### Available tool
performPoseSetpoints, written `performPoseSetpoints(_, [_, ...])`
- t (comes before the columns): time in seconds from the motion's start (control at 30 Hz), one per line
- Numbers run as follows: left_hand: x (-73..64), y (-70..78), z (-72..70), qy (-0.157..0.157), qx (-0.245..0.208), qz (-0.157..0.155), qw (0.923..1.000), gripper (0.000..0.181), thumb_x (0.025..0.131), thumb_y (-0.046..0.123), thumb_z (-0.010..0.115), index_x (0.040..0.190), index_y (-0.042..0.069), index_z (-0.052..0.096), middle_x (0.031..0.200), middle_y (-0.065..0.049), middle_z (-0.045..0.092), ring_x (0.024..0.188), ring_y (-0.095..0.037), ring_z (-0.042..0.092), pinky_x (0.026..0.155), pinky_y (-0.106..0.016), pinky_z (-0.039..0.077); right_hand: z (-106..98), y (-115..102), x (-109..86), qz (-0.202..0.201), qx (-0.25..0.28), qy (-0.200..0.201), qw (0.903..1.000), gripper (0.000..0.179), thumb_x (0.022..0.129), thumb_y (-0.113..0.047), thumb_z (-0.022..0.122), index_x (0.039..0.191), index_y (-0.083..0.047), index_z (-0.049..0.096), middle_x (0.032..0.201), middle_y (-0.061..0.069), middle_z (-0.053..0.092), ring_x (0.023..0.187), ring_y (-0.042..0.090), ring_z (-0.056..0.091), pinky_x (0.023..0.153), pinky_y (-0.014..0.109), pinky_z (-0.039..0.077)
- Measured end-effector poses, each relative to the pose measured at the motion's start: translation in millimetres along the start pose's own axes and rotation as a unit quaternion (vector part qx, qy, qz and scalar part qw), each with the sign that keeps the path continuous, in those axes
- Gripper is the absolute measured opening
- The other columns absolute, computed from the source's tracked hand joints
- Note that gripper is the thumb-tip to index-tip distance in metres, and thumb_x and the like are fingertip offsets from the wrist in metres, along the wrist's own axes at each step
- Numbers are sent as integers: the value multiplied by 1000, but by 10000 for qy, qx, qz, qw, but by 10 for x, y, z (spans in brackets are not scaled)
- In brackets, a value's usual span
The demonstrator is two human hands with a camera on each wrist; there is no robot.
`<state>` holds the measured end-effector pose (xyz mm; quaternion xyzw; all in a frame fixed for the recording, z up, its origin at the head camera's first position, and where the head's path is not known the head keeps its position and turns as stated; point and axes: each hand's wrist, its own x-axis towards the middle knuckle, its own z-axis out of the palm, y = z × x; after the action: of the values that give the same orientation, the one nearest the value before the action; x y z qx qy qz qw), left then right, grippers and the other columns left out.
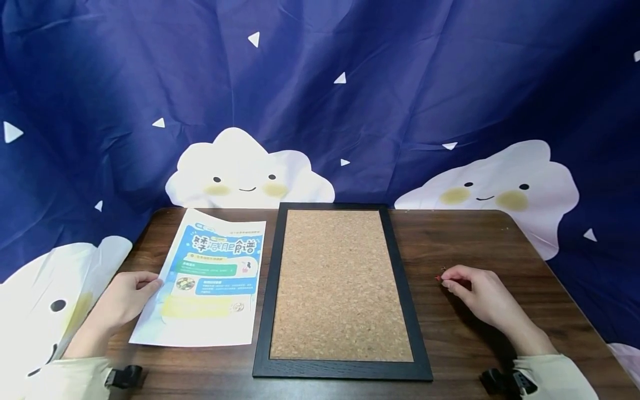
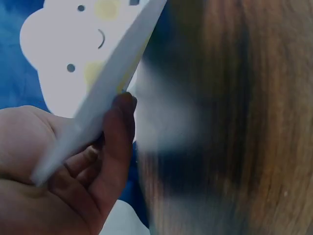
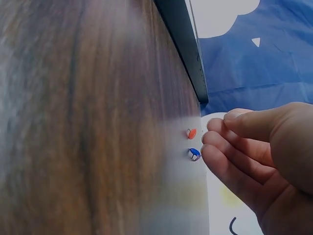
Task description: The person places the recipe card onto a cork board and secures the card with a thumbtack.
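My left hand (image 1: 129,297) holds the left edge of a printed poster sheet (image 1: 215,278) at the table's left. In the left wrist view the paper (image 2: 105,90) passes between thumb and fingers, tilted up off the wood. A cork board (image 1: 340,283) in a black frame lies in the middle. At its right, my right hand (image 1: 477,289) is low over the table with fingers loosely bent. Close by its fingertips are an orange-red push pin (image 3: 191,133) and a blue push pin (image 3: 194,152). Between thumb and fingers I see no pin.
The brown wooden table (image 1: 465,233) has rounded far corners. A dark blue cloth (image 1: 375,111) with white clouds and triangles hangs behind it and down its sides. The frame's raised black edge (image 3: 183,46) stands near the right hand.
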<state>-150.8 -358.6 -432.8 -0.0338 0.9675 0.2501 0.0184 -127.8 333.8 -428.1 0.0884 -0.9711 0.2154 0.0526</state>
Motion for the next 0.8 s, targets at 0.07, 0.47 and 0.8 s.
performPoseSetpoints(0.07, [-24,-22,-19,2,-122,-64,9999,34,109,15,60,124,-13,72,118,-31,76,99,-30,69,76,-30,50,0,-13,-7,-23,-5,23,10000,6,96,-6,80,101,-10,80,100,8,82,95,31,74,86,59,60])
performPoseSetpoints(0.47, [-125,-35,-97,-444,-2010,-467,9775,46,116,17,49,140,-21,55,91,7,76,75,0,64,64,-24,58,-24,-99,-13,-103,227,55,9997,8,97,-8,81,104,-11,80,92,-2,80,80,8,65,75,32,59])
performPoseSetpoints(0.8, [-94,151,-36,-977,-3090,-553,9444,51,116,20,48,150,-18,44,84,13,76,69,-5,68,60,-30,62,-68,-173,62,-344,416,99,9985,10,97,-4,79,106,-8,79,90,-3,80,76,-2,65,70,22,56])
